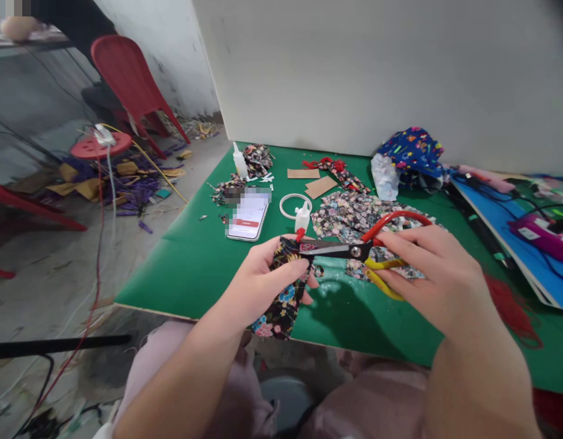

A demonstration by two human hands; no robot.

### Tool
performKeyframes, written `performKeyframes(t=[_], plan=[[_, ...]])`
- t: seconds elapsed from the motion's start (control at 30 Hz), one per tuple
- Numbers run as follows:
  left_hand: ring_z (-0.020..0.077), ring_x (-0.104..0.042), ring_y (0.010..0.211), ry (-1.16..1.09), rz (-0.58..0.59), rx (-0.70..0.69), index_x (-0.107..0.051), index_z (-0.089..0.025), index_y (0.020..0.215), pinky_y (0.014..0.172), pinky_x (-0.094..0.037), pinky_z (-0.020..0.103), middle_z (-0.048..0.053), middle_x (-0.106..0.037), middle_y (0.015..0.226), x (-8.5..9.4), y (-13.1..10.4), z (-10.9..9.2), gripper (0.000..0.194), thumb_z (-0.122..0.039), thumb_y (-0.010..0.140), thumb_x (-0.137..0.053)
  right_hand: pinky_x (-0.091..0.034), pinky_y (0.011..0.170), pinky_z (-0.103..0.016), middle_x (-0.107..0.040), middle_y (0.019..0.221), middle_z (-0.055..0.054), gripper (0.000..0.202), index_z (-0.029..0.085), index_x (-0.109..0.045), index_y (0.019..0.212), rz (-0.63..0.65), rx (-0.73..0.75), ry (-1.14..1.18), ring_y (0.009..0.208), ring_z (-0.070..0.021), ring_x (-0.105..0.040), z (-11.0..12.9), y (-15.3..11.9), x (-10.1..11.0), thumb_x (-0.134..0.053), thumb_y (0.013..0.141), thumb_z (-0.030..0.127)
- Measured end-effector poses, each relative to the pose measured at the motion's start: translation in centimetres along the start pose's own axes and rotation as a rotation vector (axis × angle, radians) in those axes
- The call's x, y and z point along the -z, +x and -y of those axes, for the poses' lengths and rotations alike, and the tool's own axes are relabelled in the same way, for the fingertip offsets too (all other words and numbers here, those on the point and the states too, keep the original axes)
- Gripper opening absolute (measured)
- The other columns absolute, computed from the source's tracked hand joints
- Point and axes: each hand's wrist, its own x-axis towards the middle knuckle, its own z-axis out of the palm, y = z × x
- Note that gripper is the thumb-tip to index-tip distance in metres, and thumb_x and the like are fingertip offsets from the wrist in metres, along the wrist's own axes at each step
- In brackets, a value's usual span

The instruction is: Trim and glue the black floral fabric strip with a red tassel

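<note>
My left hand [267,274] is closed on a black floral fabric piece [285,299], thumb on top, its lower end hanging over the table's front edge. A bit of red thread or cord [301,234] shows at the fabric's top end. In my right hand [437,274] are scissors [355,250] with one red and one yellow handle. Their dark blades lie across the fabric's upper end, close to my left thumb. Right behind the blade tips stands a small white squeeze bottle [302,216]. Whether the blades are cutting I cannot tell.
On the green table [185,262] lie a phone [249,213], a white ring [283,207], cardboard pieces [320,186] and floral fabric scraps [354,210]. Blue patterned cloth [412,158] and a blue board [505,238] are at right. A person sits beyond a red chair [125,73].
</note>
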Motion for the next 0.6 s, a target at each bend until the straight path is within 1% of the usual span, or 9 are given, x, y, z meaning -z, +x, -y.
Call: performKeyframes(t=[0.1,0.2,0.37,0.5,0.6], plan=[[0.0112,-0.062,0.049,-0.013,-0.002,-0.005,-0.058,-0.015,0.085,0.046,-0.051,0.018,-0.002,-0.067,0.061,-0.1,-0.04,0.02,0.018,-0.027,0.074,-0.067,-0.046,0.071,-0.033,-0.062,0.086,-0.007,0.027,0.016,-0.061,0.105,-0.008,0.007,-0.005,0.079,-0.0201,-0.056,-0.01,-0.01,0.01,-0.064,0.078,0.021],[0.0106,-0.061,0.048,-0.024,-0.028,-0.01,-0.058,-0.015,0.083,0.045,-0.05,0.018,-0.002,-0.066,0.06,-0.27,-0.13,-0.02,0.017,-0.026,0.074,-0.067,-0.046,0.071,-0.034,-0.063,0.086,-0.007,0.028,0.016,-0.06,0.105,-0.013,0.012,-0.009,0.078,-0.0202,-0.056,0.06,0.02,0.1,-0.064,0.078,0.021],[0.0119,-0.062,0.048,-0.015,0.008,0.002,-0.058,-0.015,0.084,0.045,-0.05,0.019,-0.001,-0.066,0.06,-0.32,-0.11,-0.06,0.019,-0.028,0.073,-0.067,-0.047,0.071,-0.034,-0.064,0.086,-0.007,0.027,0.016,-0.06,0.105,-0.015,0.019,-0.01,0.078,-0.0205,-0.057,0.07,0.02,0.17,-0.064,0.078,0.02],[0.0113,-0.061,0.046,-0.028,-0.021,-0.006,-0.058,-0.015,0.087,0.044,-0.049,0.019,-0.002,-0.066,0.058,-0.27,-0.02,0.1,0.02,-0.028,0.073,-0.066,-0.047,0.073,-0.035,-0.064,0.088,-0.007,0.028,0.016,-0.06,0.104,-0.006,0.013,-0.014,0.079,-0.0214,-0.058,-0.06,-0.11,0.18,-0.065,0.078,0.021],[0.0115,-0.061,0.047,-0.039,0.003,-0.006,-0.059,-0.016,0.089,0.044,-0.049,0.018,-0.002,-0.066,0.059,-0.19,0.06,0.29,0.021,-0.028,0.074,-0.066,-0.047,0.074,-0.036,-0.065,0.088,-0.007,0.027,0.016,-0.061,0.104,-0.009,0.013,-0.02,0.08,-0.0216,-0.058,-0.08,-0.18,0.17,-0.065,0.077,0.021]])
